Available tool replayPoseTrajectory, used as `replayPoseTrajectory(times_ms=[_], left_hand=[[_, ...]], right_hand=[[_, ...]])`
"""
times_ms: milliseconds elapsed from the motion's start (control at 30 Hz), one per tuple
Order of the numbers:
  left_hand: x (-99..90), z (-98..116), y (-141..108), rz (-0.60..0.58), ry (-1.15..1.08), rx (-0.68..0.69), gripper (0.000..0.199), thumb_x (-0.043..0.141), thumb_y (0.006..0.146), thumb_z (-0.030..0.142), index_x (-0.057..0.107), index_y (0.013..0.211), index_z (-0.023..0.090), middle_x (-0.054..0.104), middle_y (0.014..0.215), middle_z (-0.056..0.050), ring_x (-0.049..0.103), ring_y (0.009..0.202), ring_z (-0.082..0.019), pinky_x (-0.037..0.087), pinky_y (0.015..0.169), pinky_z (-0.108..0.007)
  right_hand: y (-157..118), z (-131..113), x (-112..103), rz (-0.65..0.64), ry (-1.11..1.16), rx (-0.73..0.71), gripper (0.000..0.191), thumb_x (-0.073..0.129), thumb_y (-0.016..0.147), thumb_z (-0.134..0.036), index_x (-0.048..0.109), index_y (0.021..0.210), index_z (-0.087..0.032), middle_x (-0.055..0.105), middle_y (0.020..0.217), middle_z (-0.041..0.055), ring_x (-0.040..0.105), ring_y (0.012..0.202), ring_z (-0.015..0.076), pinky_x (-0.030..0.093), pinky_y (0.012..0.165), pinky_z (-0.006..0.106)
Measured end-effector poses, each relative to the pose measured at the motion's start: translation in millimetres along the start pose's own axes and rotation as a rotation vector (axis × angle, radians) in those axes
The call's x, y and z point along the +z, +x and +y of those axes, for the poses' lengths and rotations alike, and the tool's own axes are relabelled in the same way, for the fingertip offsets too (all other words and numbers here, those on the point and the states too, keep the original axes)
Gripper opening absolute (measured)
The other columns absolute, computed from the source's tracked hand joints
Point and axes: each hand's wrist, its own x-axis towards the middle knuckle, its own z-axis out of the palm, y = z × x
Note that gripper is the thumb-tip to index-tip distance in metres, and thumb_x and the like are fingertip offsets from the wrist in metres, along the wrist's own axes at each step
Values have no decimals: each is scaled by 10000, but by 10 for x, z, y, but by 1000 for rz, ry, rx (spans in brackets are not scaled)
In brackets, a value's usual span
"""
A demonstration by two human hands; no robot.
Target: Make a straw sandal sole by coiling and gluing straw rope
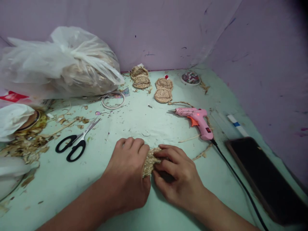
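Between my two hands is a small piece of coiled straw braid (pixel 150 162), tan and ridged, much of it hidden by my fingers. My left hand (pixel 131 166) is wrapped over its left side, knuckles up. With fingers bent, my right hand (pixel 176 170) pinches the right edge of the braid piece. Beyond my hands and to the right, a pink hot glue gun (pixel 192 115) lies on its side with its small red light lit. Black-handled scissors (pixel 78 141) lie slightly spread to the left of my left hand.
Two straw braid shapes (pixel 163 90) (pixel 141 77) lie at the back. A bead dish (pixel 190 78) stands right of them. A stuffed plastic bag (pixel 72 64), white ring (pixel 113 100) and straw scraps (pixel 26 144) occupy the left. The glue gun's cord (pixel 237 183) runs beside a dark phone (pixel 262 176).
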Motion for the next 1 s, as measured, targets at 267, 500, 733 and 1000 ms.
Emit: replayPoseTrajectory(times_ms=[267, 500, 733, 1000], left_hand=[[51, -9, 50, 30, 14, 34, 206, 522, 611, 227, 539, 810, 174, 520, 831, -76, 441, 803, -254, 329, 813, -473], [127, -45, 97, 72, -40, 127, 174, 508, 595, 200, 536, 765, 177, 513, 790, -60, 447, 804, -243, 312, 859, -467], [33, -86, 32, 44, -85, 99, 234, 548, 630, 214, 550, 861, 177, 536, 883, -72, 470, 856, -250, 344, 846, -460], [-9, -192, 13, 118, -312, 43, 533, 450, 557, 47, 520, 1065, 192, 590, 976, -59, 523, 930, -226, 396, 863, -413]], right_hand=[[9, -10, 12, 26, 13, -2, 107, 573, 645, -97, 632, 645, -185, 645, 830, 60, 584, 902, 232, 490, 829, 417], [-16, -3, 28, 32, 0, 4, 104, 574, 640, -100, 628, 633, -188, 645, 823, 60, 588, 897, 235, 486, 831, 424], [5, 1, -33, -50, -14, -11, 108, 556, 683, -108, 613, 710, -197, 627, 866, 58, 567, 934, 230, 475, 834, 422], [-55, 28, -146, -241, 22, 76, 324, 554, 706, -53, 487, 998, -178, 446, 1113, 126, 489, 1023, 218, 508, 796, 345]])
